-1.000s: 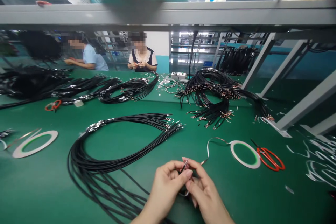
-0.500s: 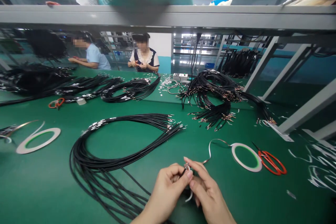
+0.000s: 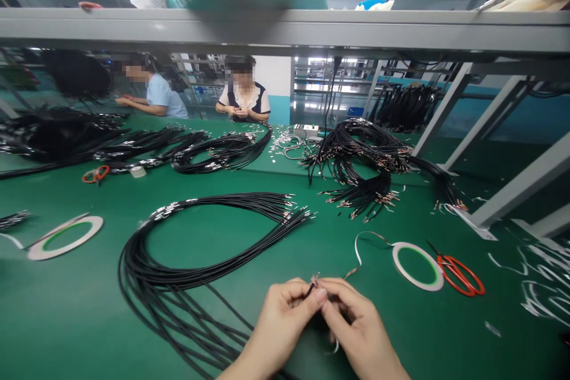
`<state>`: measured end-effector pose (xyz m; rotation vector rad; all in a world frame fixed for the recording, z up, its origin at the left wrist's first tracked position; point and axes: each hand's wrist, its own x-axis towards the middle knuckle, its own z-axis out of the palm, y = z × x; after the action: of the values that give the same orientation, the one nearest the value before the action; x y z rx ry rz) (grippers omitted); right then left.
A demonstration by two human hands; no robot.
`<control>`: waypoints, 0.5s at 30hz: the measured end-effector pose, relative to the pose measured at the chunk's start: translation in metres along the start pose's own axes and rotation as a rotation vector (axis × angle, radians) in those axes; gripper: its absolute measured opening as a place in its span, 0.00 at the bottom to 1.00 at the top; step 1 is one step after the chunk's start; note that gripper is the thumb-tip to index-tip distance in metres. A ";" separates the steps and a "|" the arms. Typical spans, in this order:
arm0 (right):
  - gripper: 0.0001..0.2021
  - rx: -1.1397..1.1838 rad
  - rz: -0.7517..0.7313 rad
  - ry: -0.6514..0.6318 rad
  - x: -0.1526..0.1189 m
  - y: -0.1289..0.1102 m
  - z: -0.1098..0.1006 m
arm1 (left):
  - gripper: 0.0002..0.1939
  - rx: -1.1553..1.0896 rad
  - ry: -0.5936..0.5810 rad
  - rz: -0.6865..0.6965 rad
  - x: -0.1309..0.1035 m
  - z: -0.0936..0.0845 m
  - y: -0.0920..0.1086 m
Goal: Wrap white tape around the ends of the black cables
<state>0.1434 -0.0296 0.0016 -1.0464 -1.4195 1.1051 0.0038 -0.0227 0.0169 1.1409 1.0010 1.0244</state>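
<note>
Low in the middle, my left hand [image 3: 282, 323] is closed around a thin black cable [image 3: 310, 290], whose stripped tip points up between the fingertips. My right hand [image 3: 358, 323] pinches at that same tip, its thumb against the left thumb. A narrow white tape strip [image 3: 336, 345] hangs below the right fingers; its upper part is hidden. Left of my hands, a looped bundle of black cables [image 3: 146, 276] with silvery ends lies on the green table [image 3: 187, 237]. A roll of tape [image 3: 418, 266] rests to the right, a copper-and-white tail curling from it.
Orange-handled scissors [image 3: 461, 276] touch the tape roll. Another tape roll [image 3: 95, 225] lies left, with more scissors [image 3: 95, 174] behind. Cable heaps [image 3: 360, 148] fill the back. White scraps [image 3: 545, 291] and a metal post [image 3: 525, 184] stand right. Two people sit beyond, under a shelf [image 3: 285, 29].
My right fingers have drawn in from spread to a tight pinch at the cable tip. The white strip now hangs farther right and lower. At far left, another tape tail has shifted.
</note>
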 end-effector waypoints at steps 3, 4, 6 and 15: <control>0.13 0.087 0.134 -0.009 0.001 0.004 -0.002 | 0.12 0.014 0.067 -0.029 0.001 -0.003 -0.005; 0.13 0.103 0.154 -0.012 0.002 0.004 -0.003 | 0.12 0.015 0.109 -0.023 0.001 -0.004 -0.006; 0.13 0.115 0.165 -0.024 0.002 0.005 -0.004 | 0.15 0.018 0.181 0.022 0.003 -0.006 -0.008; 0.21 0.199 0.235 0.062 -0.001 0.005 0.002 | 0.07 0.079 0.191 0.185 0.004 -0.006 0.001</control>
<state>0.1418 -0.0302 -0.0038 -1.1122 -1.1312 1.3416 -0.0018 -0.0177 0.0167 1.2350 1.1100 1.2694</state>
